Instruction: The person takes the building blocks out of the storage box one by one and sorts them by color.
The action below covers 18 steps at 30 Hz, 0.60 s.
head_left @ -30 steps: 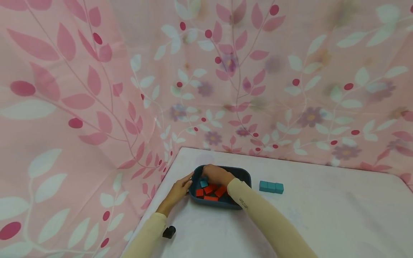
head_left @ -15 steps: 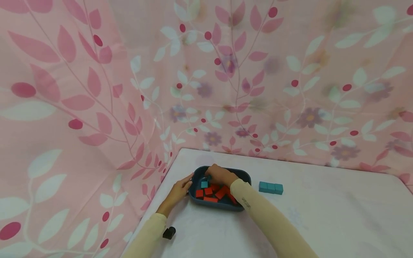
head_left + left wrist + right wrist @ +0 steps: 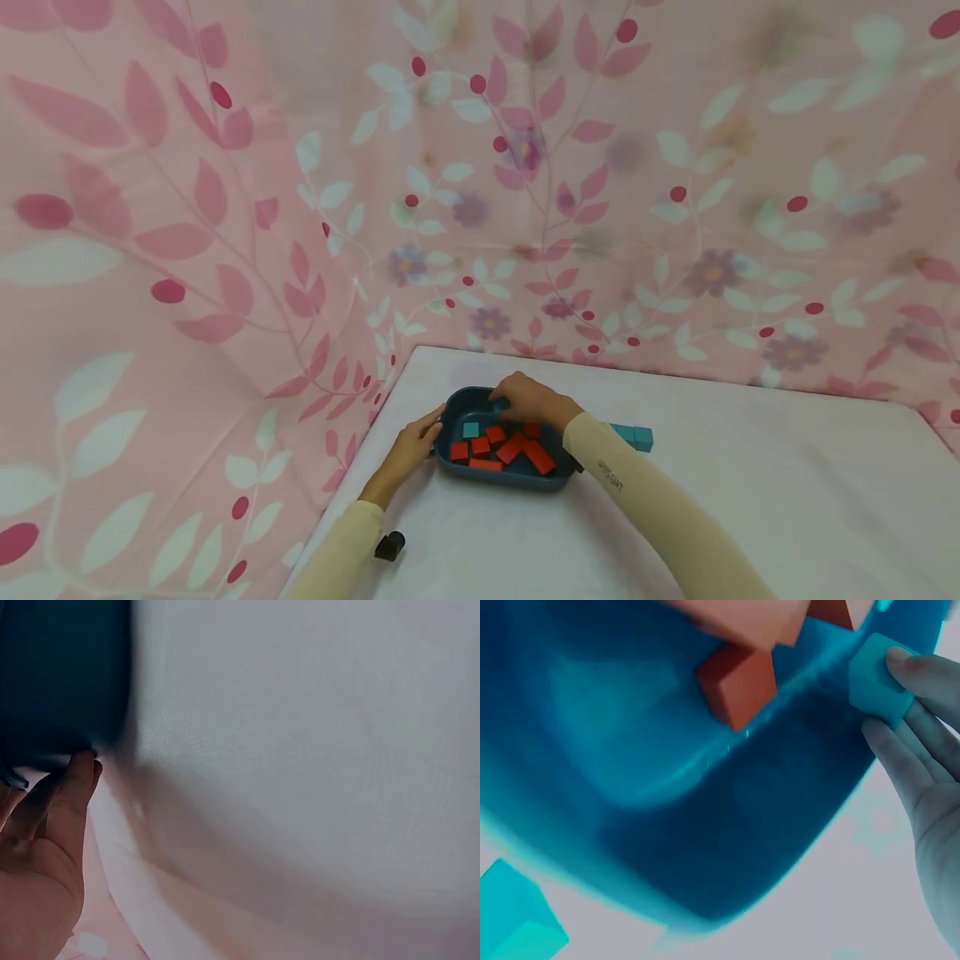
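1. Since the earlier frame, the right hand [image 3: 528, 400] has shifted rightward along the upper side of the dark blue tray [image 3: 504, 480], uncovering more red blocks [image 3: 537, 457]; its cream sleeve [image 3: 645, 500] now covers part of the teal row [image 3: 633, 437].
2. Lower left of centre, a small black object [image 3: 390, 546] lies on the white table [image 3: 480, 550].
3. Just above it, the left hand [image 3: 411, 446] touches the tray's left end, fingers fairly straight; they may be steadying it.
4. At the tray's left, a loose teal block [image 3: 471, 430] sits above the reds. The longest red piece points from upper left to lower right; another lies level along the lower wall.
5. Right of that, the pinched teal block [image 3: 874, 679] is between the right thumb and fingers at the tray's upper wall; whether it clears the rim cannot be told. It looks cube-like and tilted, with no clear long axis. It should prove light, stiff and hardly fragile, perhaps slick on its flat faces; opposite faces seem the best hold.
6. Farthest right, the row's long axis runs left to right, dipping slightly rightward.
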Tool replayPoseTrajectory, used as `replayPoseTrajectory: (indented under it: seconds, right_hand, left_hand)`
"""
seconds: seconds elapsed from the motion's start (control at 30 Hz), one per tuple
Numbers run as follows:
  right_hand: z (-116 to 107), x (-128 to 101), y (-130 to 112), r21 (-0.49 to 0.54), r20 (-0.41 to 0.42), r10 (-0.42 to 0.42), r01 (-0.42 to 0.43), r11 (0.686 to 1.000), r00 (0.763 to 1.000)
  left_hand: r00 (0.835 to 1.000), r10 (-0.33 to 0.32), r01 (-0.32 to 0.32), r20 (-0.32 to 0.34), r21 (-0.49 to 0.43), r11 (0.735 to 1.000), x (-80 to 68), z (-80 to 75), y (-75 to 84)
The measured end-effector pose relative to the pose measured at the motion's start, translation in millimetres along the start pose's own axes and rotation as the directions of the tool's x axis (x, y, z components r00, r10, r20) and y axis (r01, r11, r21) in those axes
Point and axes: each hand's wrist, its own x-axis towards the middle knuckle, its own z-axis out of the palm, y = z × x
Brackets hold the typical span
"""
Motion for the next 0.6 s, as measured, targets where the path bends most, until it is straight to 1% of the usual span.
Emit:
replayPoseTrajectory:
  seconds: [0.1, 0.2, 0.27, 0.4, 0.6]
  right_hand:
    - [-10, -14, 2, 0.044, -0.027, -0.009, 0.01, 0.999, 1.0]
    - [-21, -31, 7, 0.084, -0.062, -0.014, 0.019, 0.996, 0.998]
    - [-29, -43, 11, 0.08, -0.09, -0.012, 0.019, 0.997, 0.996]
    - [-42, -68, 24, 0.052, -0.137, 0.043, -0.036, 0.998, 0.99]
    - [-55, -108, 45, 0.048, -0.198, 0.134, -0.127, 0.991, 0.971]
  left_hand:
    - [1.0, 0.009, -0.009, -0.013, 0.018, 1.0, -2.1, -1.6, -1.0]
    - [0.999, 0.023, -0.022, -0.034, 0.029, 0.999, -3.3, 0.1, -0.4]
    - [0.999, 0.031, -0.03, -0.044, 0.027, 0.999, -2.9, 1.4, -1.0]
    - [0.997, 0.054, -0.052, -0.049, 0.035, 0.998, -1.9, 3.9, -2.4]
    - [0.997, 0.039, -0.037, -0.061, 0.041, 0.998, -3.6, 5.0, 0.7]
